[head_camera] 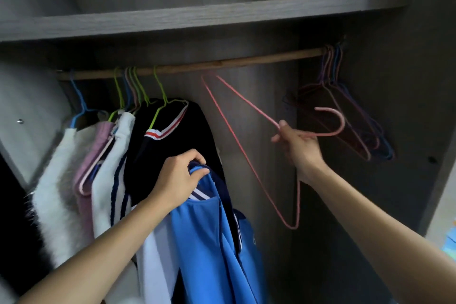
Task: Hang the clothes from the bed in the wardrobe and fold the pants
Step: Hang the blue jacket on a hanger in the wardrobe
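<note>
I face the open wardrobe. My left hand (179,177) grips the collar of a blue and white garment with navy trim (207,242), which hangs down below it in front of the hung clothes. My right hand (299,145) holds a pink wire hanger (246,145) by its neck, tilted, with its hook pointing right and its frame reaching up toward the wooden rod (222,65). The hanger is bare and off the rod.
Several garments hang at the rod's left: a black top with red and white trim (172,136), white (108,175), pink (91,155) and fluffy white (59,192) pieces. A bunch of empty hangers (345,111) hangs at the right end. A grey shelf (197,16) runs above.
</note>
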{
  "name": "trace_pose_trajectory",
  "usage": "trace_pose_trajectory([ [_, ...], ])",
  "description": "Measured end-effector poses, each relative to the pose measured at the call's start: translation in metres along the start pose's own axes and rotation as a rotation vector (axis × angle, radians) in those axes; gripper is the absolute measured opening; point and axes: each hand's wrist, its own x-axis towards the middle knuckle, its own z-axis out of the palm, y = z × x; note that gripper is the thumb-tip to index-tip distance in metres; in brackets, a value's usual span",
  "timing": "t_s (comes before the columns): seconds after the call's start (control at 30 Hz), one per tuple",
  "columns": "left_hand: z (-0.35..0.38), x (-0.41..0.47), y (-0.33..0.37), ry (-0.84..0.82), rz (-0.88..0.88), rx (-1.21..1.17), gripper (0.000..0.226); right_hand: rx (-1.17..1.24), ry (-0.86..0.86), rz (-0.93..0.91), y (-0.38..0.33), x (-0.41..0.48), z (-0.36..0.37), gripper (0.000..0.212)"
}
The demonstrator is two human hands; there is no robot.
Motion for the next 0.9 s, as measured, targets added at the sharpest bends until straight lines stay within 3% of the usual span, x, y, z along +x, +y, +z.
trace_pose_trajectory([
  [0.1,-0.016,-0.004,-0.011,-0.04,-0.204,-0.088,0.024,0.092,-0.252,0.108,0.007,-0.01,-0.023,0.051],
  [0.17,-0.026,-0.006,-0.015,-0.049,-0.27,-0.131,0.031,-0.009,-0.42,0.127,0.013,-0.013,-0.038,0.061],
  [0.27,-0.037,-0.005,-0.015,-0.037,-0.303,-0.171,0.038,-0.217,-0.575,0.108,0.022,-0.017,-0.049,0.059],
  [0.47,-0.053,-0.004,-0.016,0.072,-0.326,-0.162,0.039,-0.427,-0.632,0.121,0.034,-0.023,-0.043,0.056],
  [0.7,-0.028,-0.02,0.002,-0.047,0.116,0.31,0.033,-0.306,-0.648,0.013,0.041,-0.045,0.021,0.046],
  [0.9,-0.061,-0.031,-0.016,-0.096,-0.062,0.325,0.041,-0.287,-0.48,0.116,0.049,-0.028,-0.011,0.043],
])
